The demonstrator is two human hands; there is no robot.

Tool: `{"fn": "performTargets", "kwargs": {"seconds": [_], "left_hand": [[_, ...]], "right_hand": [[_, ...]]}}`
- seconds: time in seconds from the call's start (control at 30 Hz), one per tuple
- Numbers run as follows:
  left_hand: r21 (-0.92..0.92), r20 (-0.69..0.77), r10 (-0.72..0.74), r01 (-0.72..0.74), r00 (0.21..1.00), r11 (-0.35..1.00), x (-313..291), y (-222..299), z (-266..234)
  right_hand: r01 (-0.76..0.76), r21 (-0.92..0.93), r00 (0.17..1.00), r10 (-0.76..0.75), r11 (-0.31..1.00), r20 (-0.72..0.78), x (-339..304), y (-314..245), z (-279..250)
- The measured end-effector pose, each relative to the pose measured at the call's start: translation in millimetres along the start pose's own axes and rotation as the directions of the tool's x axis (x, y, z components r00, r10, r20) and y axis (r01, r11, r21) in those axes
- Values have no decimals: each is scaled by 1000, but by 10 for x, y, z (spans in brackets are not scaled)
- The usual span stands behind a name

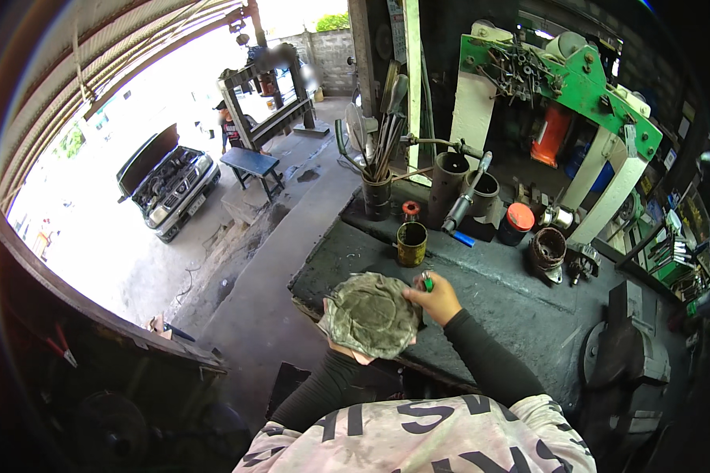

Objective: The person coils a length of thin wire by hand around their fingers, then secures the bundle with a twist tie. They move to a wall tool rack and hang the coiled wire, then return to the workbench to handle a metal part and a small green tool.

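Note:
My left hand supports a grimy grey-green cloth from below at the front edge of the bench. A round outline shows in the cloth; whatever lies under it is hidden. Beside the cloth's right edge, my right hand is closed on a small green-handled tool, its kind too small to make out. The right fingertips meet or nearly meet the cloth's rim. Just beyond that hand stands a worn yellow tin can, with a small red-topped container behind it.
On the dark workbench stand a pot of long tools, metal cylinders, a red-lidded jar and a rusty housing. A vise sits at the right. A green press frame rises behind; a car is outside left.

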State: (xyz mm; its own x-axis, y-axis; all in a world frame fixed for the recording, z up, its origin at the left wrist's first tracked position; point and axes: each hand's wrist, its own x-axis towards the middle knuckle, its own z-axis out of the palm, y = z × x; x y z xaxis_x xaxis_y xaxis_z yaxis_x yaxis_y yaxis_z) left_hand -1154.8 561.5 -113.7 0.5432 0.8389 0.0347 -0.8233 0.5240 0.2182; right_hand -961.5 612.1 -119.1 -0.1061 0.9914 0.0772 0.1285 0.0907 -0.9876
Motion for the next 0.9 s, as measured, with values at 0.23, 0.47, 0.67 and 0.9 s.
{"fn": "performTargets", "kwargs": {"seconds": [0.23, 0.47, 0.67, 0.9], "left_hand": [[43, -293, 47, -36, 955, 998, -140, 260, -554], [962, -252, 468, 165, 847, 219, 439, 1158, -889], [811, 123, 270, 60, 955, -582, 1674, 1887, -399], [701, 105, 759, 494, 642, -515, 2125, 2386, -1428]], "right_hand": [[-162, 205, 985, 170, 965, -21, -78, 589, 197], [-217, 89, 976, 217, 972, 7, 82, 693, 279], [-369, -146, 930, 365, 918, -50, -263, 853, -372], [-231, -459, 972, 183, 858, -147, -100, 971, -618]]}}
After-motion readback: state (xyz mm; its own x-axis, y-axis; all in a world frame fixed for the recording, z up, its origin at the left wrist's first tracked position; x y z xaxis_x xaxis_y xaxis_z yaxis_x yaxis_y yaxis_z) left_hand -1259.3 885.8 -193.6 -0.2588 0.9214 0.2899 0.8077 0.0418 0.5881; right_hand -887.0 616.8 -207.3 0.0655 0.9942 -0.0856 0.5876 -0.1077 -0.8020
